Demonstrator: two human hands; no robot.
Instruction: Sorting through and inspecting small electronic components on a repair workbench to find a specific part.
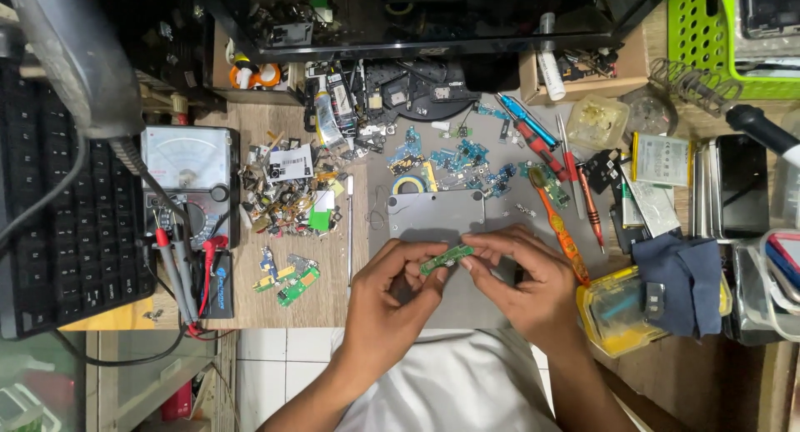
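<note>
Here, small green circuit board [447, 259] pinched between both hands, lifted just above grey work mat [433, 219], near front edge of desk. Left hand [390, 303] closed narrow on board's left end, thumb and forefinger gripping; right hand [525, 278] closed narrow on right end, fingertips [468, 264] meeting the board. Held level and close under the camera, probably for a look at both ends. More small boards [457, 159] scattered at back of mat, blue and green, well apart from hands. Loose green boards [287, 282] on bare wood to the left. Meter with needle dial [185, 178] further left, red and black probes [179, 265] lying beside it. Screwdrivers [533, 140] and orange toothbrush [560, 224] just right of mat, within reach. Yellow plastic box [612, 311] with dark cloth [683, 282] on it, near right wrist. Black keyboard [62, 224] at far left.
</note>
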